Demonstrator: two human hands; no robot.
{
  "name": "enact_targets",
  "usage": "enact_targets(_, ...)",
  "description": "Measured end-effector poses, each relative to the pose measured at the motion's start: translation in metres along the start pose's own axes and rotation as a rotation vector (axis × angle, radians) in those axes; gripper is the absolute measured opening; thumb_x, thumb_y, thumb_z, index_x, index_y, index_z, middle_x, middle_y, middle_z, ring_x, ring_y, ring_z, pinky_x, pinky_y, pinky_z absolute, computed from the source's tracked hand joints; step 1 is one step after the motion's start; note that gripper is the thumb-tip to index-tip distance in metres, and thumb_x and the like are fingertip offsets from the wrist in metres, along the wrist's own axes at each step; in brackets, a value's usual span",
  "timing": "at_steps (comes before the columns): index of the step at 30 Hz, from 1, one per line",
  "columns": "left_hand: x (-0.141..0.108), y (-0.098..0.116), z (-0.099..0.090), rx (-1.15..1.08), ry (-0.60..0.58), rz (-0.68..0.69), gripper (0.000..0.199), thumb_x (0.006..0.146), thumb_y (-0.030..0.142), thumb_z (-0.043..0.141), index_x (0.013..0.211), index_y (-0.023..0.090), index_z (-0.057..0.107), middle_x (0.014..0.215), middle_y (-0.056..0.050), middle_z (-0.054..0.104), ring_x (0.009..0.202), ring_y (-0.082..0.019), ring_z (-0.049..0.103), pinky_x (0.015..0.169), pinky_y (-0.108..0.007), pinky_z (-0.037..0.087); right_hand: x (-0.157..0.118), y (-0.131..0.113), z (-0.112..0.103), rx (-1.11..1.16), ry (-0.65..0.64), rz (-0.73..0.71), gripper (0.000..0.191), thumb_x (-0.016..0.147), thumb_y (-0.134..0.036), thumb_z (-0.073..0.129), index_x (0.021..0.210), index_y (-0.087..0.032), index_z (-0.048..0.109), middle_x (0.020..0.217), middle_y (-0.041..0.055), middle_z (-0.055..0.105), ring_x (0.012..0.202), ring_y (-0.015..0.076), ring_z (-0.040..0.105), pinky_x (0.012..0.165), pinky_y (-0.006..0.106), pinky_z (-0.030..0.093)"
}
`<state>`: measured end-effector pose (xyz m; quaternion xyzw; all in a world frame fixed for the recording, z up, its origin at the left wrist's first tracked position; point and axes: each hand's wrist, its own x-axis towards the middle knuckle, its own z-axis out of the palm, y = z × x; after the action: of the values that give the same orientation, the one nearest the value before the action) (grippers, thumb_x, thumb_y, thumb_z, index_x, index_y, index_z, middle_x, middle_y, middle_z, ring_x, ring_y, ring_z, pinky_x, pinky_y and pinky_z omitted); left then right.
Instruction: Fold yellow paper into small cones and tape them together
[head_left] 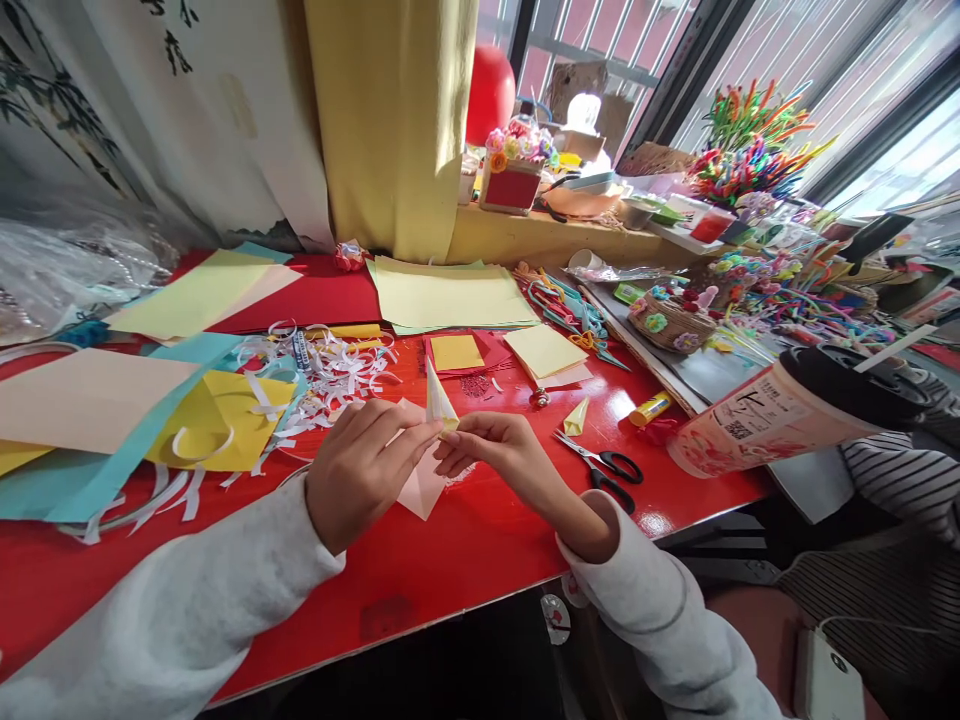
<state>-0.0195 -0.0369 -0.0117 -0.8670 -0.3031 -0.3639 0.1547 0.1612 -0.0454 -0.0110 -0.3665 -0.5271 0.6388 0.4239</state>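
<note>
Between my two hands is a folded piece of pale yellow paper [441, 402], its narrow tip pointing up. My left hand [365, 463] pinches its lower left side. The fingertips of my right hand [491, 447] close on its lower right corner. Under them on the red table lies a pink paper [421, 488] with a crease, partly hidden by my hands. To the right of my right hand lie black-handled scissors [600, 466], blades apart, and beside them a small folded yellow paper piece [576, 417].
White paper strips [349, 365] and coloured sheets [97, 400] cover the left side. Square yellow paper [546, 352] lies behind my hands. A glue stick [650, 409] and a large drink cup [780, 410] stand at the right, near a basket of flowers [670, 318].
</note>
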Motion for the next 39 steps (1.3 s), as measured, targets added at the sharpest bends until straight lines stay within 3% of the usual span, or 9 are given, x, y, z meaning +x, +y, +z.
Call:
enact_targets(10, 0.0004, -0.001, 0.002, -0.108, -0.032, -0.02, 0.014, 0.082, 0.013, 0.049, 0.089, 0.013, 0.061, 0.081, -0.007, 0.063, 0.077, -0.018, 0.053, 0.072, -0.033, 0.046, -0.0025, 0.0083, 0.0, -0.116, -0.001, -0.091, 0.022, 0.079, -0.035, 0.057, 0.084, -0.015, 0.063, 0.074, 0.0029, 0.064, 0.067, 0.0119, 0.065, 0.066, 0.025, 0.054)
enact_targets(17, 0.0044, -0.0027, 0.0005, -0.34, -0.056, -0.171, 0.015, 0.083, 0.017, 0.047, 0.083, 0.017, 0.062, 0.08, -0.004, 0.064, 0.076, -0.015, 0.056, 0.075, -0.032, 0.046, -0.0035, 0.0094, -0.0017, -0.211, -0.02, -0.129, 0.025, 0.081, -0.037, 0.054, 0.091, -0.016, 0.064, 0.076, 0.0036, 0.065, 0.07, 0.0124, 0.064, 0.068, 0.027, 0.053)
enact_targets(27, 0.0046, -0.0032, 0.0001, -0.345, -0.069, -0.162, 0.013, 0.083, 0.017, 0.049, 0.082, 0.016, 0.062, 0.078, -0.003, 0.063, 0.075, -0.015, 0.055, 0.073, -0.029, 0.044, -0.0055, 0.006, -0.0011, -0.412, -0.002, -0.196, 0.024, 0.083, -0.034, 0.051, 0.092, -0.016, 0.064, 0.078, 0.0044, 0.067, 0.072, 0.0143, 0.066, 0.066, 0.026, 0.054)
enact_targets(39, 0.0035, -0.0042, 0.001, -0.324, -0.081, -0.143, 0.013, 0.083, 0.015, 0.049, 0.083, 0.015, 0.062, 0.079, -0.004, 0.064, 0.076, -0.015, 0.054, 0.074, -0.03, 0.044, -0.005, 0.0064, -0.0001, -0.481, 0.012, -0.227, 0.021, 0.083, -0.031, 0.051, 0.087, -0.015, 0.063, 0.076, 0.0046, 0.067, 0.073, 0.0148, 0.067, 0.067, 0.026, 0.055)
